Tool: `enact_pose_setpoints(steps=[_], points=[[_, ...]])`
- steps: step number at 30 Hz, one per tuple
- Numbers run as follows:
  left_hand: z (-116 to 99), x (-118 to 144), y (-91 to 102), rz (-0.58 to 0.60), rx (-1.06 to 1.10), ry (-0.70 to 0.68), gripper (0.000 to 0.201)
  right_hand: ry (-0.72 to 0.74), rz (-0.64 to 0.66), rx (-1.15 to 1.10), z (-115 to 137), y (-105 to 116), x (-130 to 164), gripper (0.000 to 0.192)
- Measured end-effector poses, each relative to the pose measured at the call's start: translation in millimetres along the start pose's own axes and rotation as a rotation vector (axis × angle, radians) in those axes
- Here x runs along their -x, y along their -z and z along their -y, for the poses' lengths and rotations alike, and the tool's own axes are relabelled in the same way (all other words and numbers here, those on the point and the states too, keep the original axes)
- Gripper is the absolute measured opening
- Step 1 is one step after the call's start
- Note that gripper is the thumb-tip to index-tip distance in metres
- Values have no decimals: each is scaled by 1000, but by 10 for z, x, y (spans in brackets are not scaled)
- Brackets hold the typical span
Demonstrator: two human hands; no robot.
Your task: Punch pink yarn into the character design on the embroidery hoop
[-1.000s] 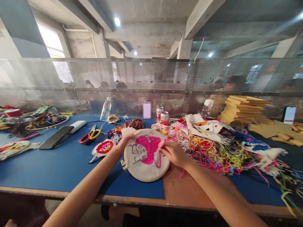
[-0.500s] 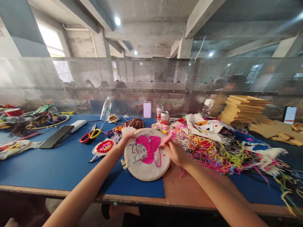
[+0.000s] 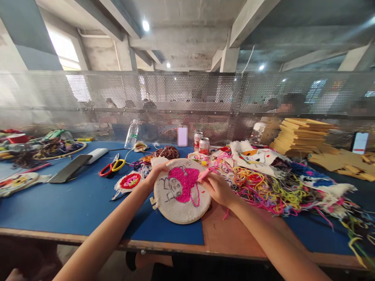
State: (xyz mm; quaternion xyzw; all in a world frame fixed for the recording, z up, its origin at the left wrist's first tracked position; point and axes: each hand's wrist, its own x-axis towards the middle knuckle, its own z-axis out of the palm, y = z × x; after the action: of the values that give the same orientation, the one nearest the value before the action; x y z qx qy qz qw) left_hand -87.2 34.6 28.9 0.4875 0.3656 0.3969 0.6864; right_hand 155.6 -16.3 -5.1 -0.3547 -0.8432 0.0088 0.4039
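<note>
The embroidery hoop [image 3: 181, 192] lies at the centre of the frame, tilted toward the camera, its lower edge resting on the surface [image 3: 73, 203]. The left hand [image 3: 156, 173] is closed on the hoop's upper-left rim, fingers curled over the edge; this grip props the hoop at an angle and keeps the stretched fabric steady against pressure from the other side. The right hand [image 3: 218, 187] is closed around a pink punch needle [image 3: 205, 174], held pen-fashion with the tip at the right edge of the pink stitched area [image 3: 184, 183], which allows short controlled strokes. A grey outline on the left half of the fabric is unfilled.

A heap of coloured yarn [image 3: 263, 187] lies just right of the right hand, within reach for supply. Scissors [image 3: 109, 168] with red and yellow handles and a phone [image 3: 70, 168] lie at centre left, apart from the hoop. Two cans [image 3: 201, 144] and a water bottle [image 3: 131, 134] stand farther back, before the perforated screen [image 3: 88, 101].
</note>
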Motion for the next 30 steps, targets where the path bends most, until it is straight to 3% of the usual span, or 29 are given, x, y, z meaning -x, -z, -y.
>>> enact_pose_setpoints(steps=[5,16,19,27,30], points=[[-12,18,-13,11,15,15,42,22,-4,-42,16,26,-16,11],[-16,-35,16,100,76,-23,59,-32,-33,89,72,0,-19,11],[-12,-40,17,95,78,-24,59,-42,-20,70,81,-10,-25,12],[-5,-18,-3,36,44,-37,58,-230,-63,-74,72,-16,-43,11],[-2,-24,2,23,47,-39,59,-212,-73,-26,82,-44,-37,9]])
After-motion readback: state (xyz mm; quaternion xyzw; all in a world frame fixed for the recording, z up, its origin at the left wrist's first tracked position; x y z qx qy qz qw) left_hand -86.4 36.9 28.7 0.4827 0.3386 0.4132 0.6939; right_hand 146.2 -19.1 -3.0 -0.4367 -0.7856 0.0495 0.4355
